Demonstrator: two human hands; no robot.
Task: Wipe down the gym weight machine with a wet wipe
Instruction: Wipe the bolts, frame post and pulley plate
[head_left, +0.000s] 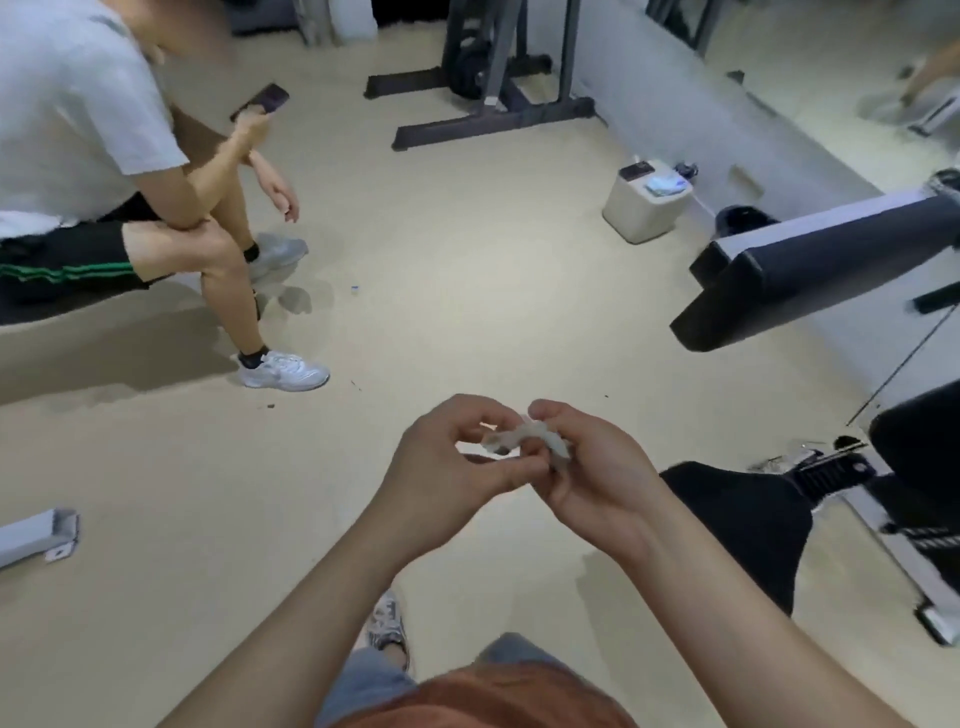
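Observation:
A crumpled white wet wipe (524, 439) is held between both hands in front of my waist, over the beige floor. My left hand (447, 473) pinches its left end with thumb and fingers. My right hand (587, 462) grips its right end, fingers curled over it. The weight machine stands to my right: a black padded bench (810, 280) with a white frame, and below it a black seat pad (743, 525) on a white rail (883, 519). Neither hand touches the machine.
A person in a white shirt (104, 156) sits on a bench at the left, holding a phone (260, 101). A black rack base (493, 114) stands at the back. A beige bin (647, 205) with small items on top sits by the mirrored wall. A white bar end (39, 535) lies at the left.

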